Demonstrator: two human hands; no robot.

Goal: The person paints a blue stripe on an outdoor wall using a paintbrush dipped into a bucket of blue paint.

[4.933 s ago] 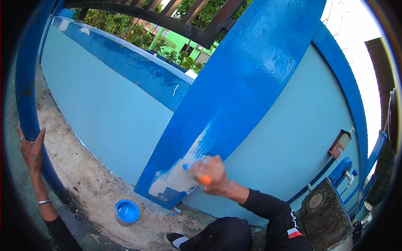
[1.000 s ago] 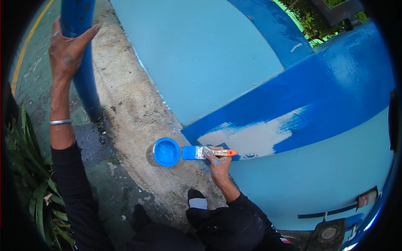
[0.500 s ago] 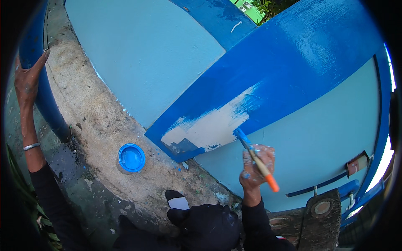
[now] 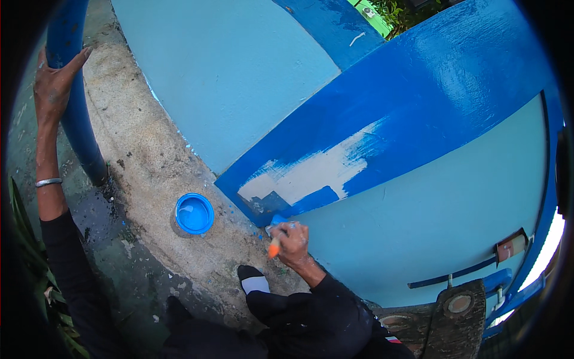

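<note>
My left hand point(image 4: 54, 84) is wrapped round a blue pole point(image 4: 88, 139) at the far left, its thumb along the near side. In my right hand point(image 4: 293, 242) is a paintbrush point(image 4: 274, 249) with an orange-tipped handle, gripped by the fingers. Its blue bristles are at the bottom corner of a glossy blue wall band point(image 4: 442, 99), partly hidden by the hand. A pale unpainted patch point(image 4: 299, 179) shows within the band, with a darker grey-blue spot point(image 4: 266, 203) at its lower end. Left of the brush, a tub of blue paint point(image 4: 177, 216) stands on the ground.
Light blue wall panels point(image 4: 233, 72) flank the dark blue band. Rough concrete point(image 4: 140, 140) runs along the wall's foot, beside my shoe point(image 4: 254, 280). A weathered wooden piece point(image 4: 457, 314) lies at lower right, near a pinkish box point(image 4: 511, 241). Leaves point(image 4: 27, 239) fringe the left edge.
My right hand has moved left and down with the brush, toward the band's bottom corner. Fresh blue now covers the lower edge of the pale patch. My left hand stays on the pole.
</note>
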